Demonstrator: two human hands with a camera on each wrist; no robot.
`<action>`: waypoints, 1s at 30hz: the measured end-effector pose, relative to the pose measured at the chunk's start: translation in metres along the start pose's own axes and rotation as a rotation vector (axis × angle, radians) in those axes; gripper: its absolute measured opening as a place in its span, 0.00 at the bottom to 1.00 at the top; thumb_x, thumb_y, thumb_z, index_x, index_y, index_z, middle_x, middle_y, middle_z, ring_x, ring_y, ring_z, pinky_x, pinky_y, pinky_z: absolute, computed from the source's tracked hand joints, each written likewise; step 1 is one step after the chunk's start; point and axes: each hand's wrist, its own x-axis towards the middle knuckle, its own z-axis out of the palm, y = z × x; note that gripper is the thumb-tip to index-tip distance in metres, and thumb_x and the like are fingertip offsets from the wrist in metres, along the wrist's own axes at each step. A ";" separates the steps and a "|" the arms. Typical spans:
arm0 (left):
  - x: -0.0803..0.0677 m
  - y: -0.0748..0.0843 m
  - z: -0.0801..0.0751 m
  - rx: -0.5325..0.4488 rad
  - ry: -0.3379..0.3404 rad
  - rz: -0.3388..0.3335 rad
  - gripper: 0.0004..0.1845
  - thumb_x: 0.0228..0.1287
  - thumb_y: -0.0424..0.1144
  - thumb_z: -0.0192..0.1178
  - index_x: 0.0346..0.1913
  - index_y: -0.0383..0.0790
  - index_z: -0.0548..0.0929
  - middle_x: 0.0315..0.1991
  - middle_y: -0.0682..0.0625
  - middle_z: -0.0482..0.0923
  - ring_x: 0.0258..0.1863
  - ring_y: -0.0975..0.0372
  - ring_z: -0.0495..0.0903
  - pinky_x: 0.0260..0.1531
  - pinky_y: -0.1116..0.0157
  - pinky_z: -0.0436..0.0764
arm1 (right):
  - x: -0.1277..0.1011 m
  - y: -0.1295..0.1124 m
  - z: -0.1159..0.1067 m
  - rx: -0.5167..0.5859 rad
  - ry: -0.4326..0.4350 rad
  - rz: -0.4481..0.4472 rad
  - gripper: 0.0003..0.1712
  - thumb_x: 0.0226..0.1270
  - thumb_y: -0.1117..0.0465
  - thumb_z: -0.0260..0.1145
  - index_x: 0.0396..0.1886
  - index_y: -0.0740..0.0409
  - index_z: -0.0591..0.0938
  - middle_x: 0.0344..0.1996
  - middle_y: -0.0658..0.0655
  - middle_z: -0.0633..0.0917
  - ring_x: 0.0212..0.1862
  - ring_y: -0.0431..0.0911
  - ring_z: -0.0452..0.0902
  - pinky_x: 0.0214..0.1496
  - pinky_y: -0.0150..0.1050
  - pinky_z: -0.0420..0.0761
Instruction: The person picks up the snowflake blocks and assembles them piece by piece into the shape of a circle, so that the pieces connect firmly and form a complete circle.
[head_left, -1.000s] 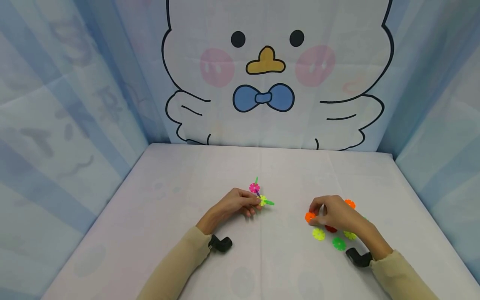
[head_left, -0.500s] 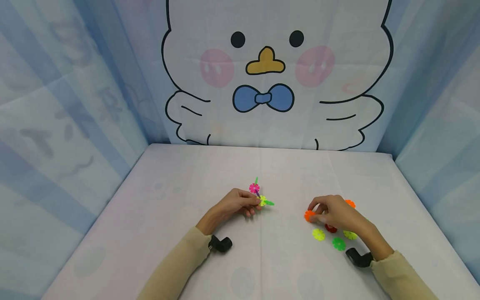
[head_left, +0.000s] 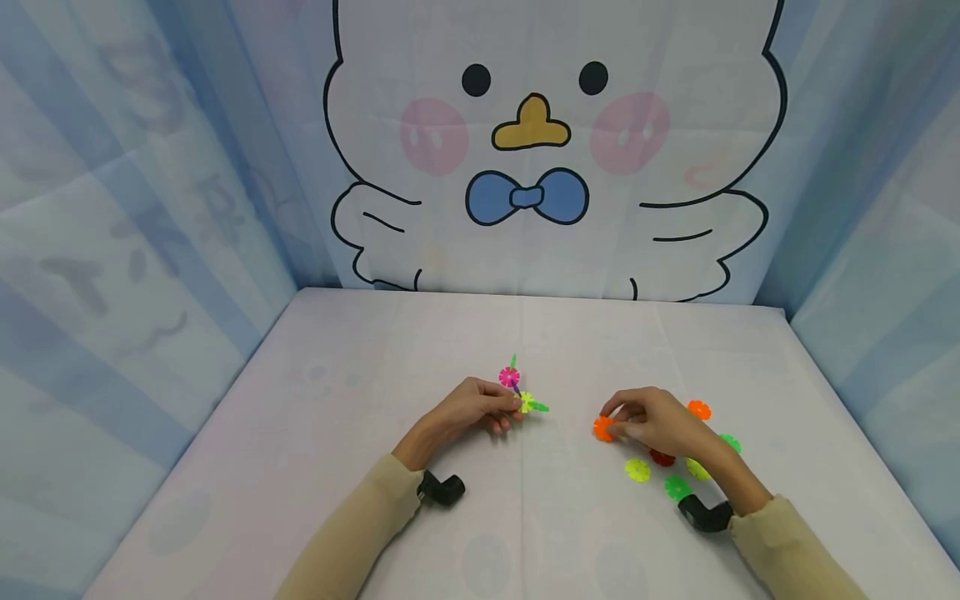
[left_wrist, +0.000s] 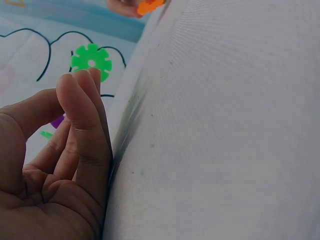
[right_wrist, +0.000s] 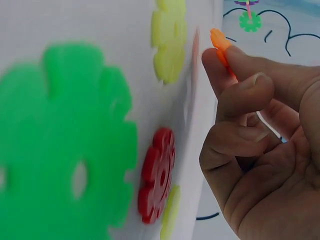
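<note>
My left hand (head_left: 480, 406) pinches a small assembly of joined snowflake discs at its yellow disc (head_left: 527, 402). A pink disc (head_left: 509, 377) stands up from it, and a green disc (left_wrist: 91, 62) juts out past the fingertips in the left wrist view. Between thumb and forefinger my right hand (head_left: 654, 421) pinches an orange snowflake disc (head_left: 603, 429). The right wrist view shows this orange disc (right_wrist: 220, 42) edge-on at the fingertips. Beneath the right hand, a red disc (head_left: 662, 457) is partly covered.
Loose discs lie around the right forearm: a yellow disc (head_left: 637, 470), a green disc (head_left: 677, 487), another orange disc (head_left: 699, 410) and a second green disc (head_left: 731, 442). The table (head_left: 375, 350) has a white cloth and meets a printed curtain (head_left: 555, 258) at the back.
My right hand has moved a little left with the orange disc, uncovering more of the discs behind its wrist. The left hand and its assembly have stayed put.
</note>
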 end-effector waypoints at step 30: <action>0.001 0.000 0.000 0.004 -0.002 -0.009 0.12 0.64 0.40 0.65 0.41 0.33 0.85 0.30 0.49 0.87 0.21 0.66 0.79 0.23 0.72 0.80 | 0.043 -0.036 0.024 0.251 -0.014 0.014 0.10 0.64 0.59 0.70 0.43 0.55 0.82 0.33 0.55 0.89 0.30 0.49 0.80 0.28 0.31 0.75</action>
